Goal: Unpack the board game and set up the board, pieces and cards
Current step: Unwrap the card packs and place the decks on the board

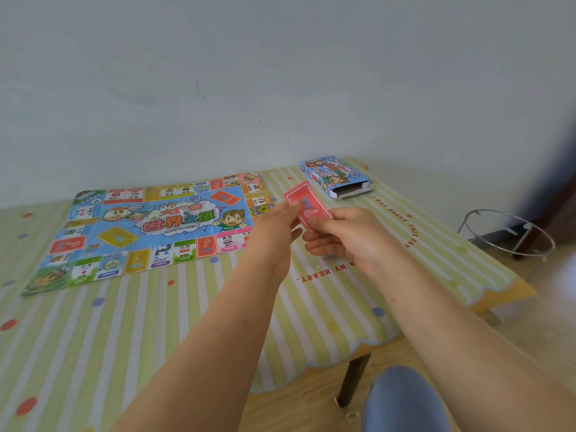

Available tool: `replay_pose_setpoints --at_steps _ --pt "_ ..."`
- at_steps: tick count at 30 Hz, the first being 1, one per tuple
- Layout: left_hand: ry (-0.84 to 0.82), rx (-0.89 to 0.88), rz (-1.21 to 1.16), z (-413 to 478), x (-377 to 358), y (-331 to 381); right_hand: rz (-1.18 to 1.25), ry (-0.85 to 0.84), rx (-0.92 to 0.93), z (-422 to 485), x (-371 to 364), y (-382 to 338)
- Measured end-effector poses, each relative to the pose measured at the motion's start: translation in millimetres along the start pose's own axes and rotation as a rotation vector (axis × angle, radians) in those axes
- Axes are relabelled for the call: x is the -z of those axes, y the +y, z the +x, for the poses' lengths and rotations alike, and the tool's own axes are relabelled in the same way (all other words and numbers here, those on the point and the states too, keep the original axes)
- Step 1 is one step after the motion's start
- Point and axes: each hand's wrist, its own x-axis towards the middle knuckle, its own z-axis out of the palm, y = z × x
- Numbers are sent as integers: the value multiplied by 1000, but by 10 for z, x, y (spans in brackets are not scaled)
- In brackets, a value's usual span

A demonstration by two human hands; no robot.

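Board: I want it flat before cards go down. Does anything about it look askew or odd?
The paper board lies skewed to the tablecloth stripes, its fold creases show, and its near left corner looks wrinkled. A white die sits on its middle. The left hand and right hand hold red cards by its right edge.

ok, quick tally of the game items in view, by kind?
Game board: 1
Game box: 1
Red card stack: 1, in hand; the number of cards can't be told
Die: 1
Total: 4
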Motion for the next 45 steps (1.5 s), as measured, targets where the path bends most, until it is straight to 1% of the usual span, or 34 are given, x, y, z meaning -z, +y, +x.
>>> replay_pose_setpoints --at_steps 2,4,7,10,12,14,16,19,23,30,35,42,45 --pt "45 -1 -14 22 3 5 -102 33 26 -16 44 -31" --pt "76 9 -8 38 18 20 -202 102 82 0 150 -66" --pt "96 39 23 59 29 34 -454 238 192 105 378 -85" --pt "123 69 87 57 8 18 -682 283 218 194 564 -101" --pt "123 79 129 47 -31 -11 -884 251 180 251 655 -113" --pt "122 100 183 28 -65 -42 -1054 154 124 311 682 -117" --pt "105 113 250 11 -87 -94 -1181 47 86 365 667 -92" --pt "106 122 306 -12 -96 -127 -1319 -61 50 417 613 -95" --pt "103 102 376 3 -113 -127 -1450 -146 8 462 564 -169" --pt "90 45 509 -2 -111 -138 -1588 -242 -20 539 463 -265" --pt "81 18 551 -37 -114 -129 -1572 -245 2 567 501 -230" --pt "81 33 547 -61 -124 -108 -1564 -227 28 587 540 -185" --pt "79 38 548 -67 -122 -106 -1566 -190 60 587 555 -153"
